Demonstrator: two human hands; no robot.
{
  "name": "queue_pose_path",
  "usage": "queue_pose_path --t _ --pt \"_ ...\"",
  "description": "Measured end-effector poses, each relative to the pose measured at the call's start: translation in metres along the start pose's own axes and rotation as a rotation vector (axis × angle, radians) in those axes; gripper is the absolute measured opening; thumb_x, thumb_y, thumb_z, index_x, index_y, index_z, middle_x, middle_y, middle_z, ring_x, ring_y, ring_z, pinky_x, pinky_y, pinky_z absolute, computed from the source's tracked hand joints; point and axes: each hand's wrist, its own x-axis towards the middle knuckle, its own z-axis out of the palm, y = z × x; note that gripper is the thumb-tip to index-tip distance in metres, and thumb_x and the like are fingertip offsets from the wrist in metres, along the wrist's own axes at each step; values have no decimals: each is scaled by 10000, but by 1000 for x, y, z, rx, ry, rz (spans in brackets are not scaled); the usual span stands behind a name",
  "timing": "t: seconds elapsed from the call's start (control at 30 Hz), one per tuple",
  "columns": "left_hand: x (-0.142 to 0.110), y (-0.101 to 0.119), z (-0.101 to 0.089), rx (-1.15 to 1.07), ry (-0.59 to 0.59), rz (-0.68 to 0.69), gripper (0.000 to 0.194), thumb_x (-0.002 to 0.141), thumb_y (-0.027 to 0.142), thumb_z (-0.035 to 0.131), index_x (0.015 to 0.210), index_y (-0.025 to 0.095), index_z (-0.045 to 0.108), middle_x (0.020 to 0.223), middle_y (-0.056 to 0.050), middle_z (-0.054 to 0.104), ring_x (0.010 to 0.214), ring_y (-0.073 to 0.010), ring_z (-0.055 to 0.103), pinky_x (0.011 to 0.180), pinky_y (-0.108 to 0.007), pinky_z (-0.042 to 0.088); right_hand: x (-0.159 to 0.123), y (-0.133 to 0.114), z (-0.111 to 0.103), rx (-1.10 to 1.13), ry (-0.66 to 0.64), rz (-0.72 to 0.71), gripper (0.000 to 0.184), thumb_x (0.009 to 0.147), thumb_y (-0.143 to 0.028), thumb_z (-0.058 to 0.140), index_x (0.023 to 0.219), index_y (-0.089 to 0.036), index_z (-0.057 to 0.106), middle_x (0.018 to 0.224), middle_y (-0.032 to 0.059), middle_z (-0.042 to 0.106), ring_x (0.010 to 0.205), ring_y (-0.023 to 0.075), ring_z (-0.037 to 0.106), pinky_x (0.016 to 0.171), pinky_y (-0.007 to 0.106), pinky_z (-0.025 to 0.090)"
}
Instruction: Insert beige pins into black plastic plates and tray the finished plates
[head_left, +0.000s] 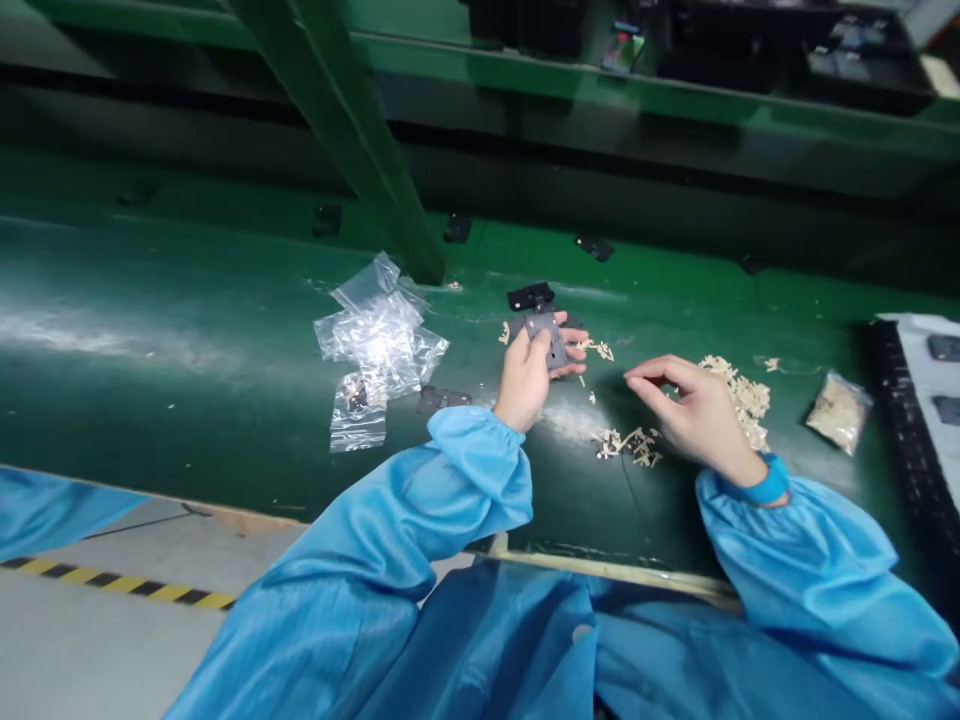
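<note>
Left hand [525, 372] grasps flat grey plate [553, 348]; right hand [696, 405] pinched, contents unclear; small beige pieces [640, 443] toward green surface's [225, 420] front edge.

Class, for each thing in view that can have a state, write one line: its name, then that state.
Left hand: gripping.
Flat, dark-grey rectangular plate: held in left hand.
Right hand: fingertips close together; anything between them unclear.
Clear plastic bags, left: loosely piled, overlapping.
Small beige irregular pieces, beside right hand: heaped, loose.
Clear plastic packet, far right: filled with beige contents.
Blue wristband: worn.
</note>
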Motion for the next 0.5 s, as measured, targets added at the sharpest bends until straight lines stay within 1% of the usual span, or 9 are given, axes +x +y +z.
queue_pose_path --t 0.07,0.1,0.13,0.2,0.27,0.33,0.4,0.5 --pt "0 0 -1 75 -45 -13 245 1046 298 442 1222 165 548 1073 -111 783 720 -126 708 603 -237 580 -8 11 -7 67 -196 141 189 941 -386 705 925 -208 764 852 52 753 740 199 685 675 332 546" --pt "0 -1 -1 119 -80 -39 219 1042 305 460 1194 170 541 1092 -115 783 708 -125 709 579 -227 569 -12 16 -9 86 -284 173 197 929 -397 717 918 -206 764 824 44 737 696 185 659 632 318 522" --pt "-1 -3 -1 162 -119 -69 196 1036 314 483 1158 172 538 1107 -119 783 698 -123 712 566 -223 564 -15 19 -9 92 -351 172 191 924 -394 722 919 -207 763 824 40 724 682 175 639 621 310 507" --pt "-2 -6 -1 238 -190 -112 169 1018 323 530 1086 169 542 1115 -125 781 681 -119 713 560 -220 566 -20 21 -6 71 -429 109 150 938 -357 711 938 -213 752 881 40 709 728 168 629 665 306 503" --pt "-4 -9 -1 301 -232 -108 162 1003 320 560 1042 163 556 1083 -121 783 653 -108 698 550 -213 561 -22 20 -2 27 -467 20 104 955 -315 694 977 -221 734 971 50 697 837 182 638 753 317 508" --pt "-6 -11 -2 364 -256 -76 161 992 315 574 1028 159 573 1035 -109 785 620 -92 670 521 -194 533 -24 18 1 -21 -480 -32 101 958 -291 691 1031 -225 712 1022 62 677 923 204 632 808 333 504" --pt "-7 -11 -2 428 -290 -52 156 984 306 582 1029 156 587 1008 -101 784 600 -81 643 489 -176 494 -24 16 3 -59 -479 -48 120 954 -278 695 1061 -225 691 1042 71 657 965 221 620 831 343 500" --pt "-8 -12 -2 499 -338 -34 146 971 270 580 1061 156 600 1009 -93 782 606 -75 625 480 -169 467 -26 13 7 -72 -454 -29 98 960 -274 683 1044 -225 670 1034 66 640 941 215 614 814 337 500"
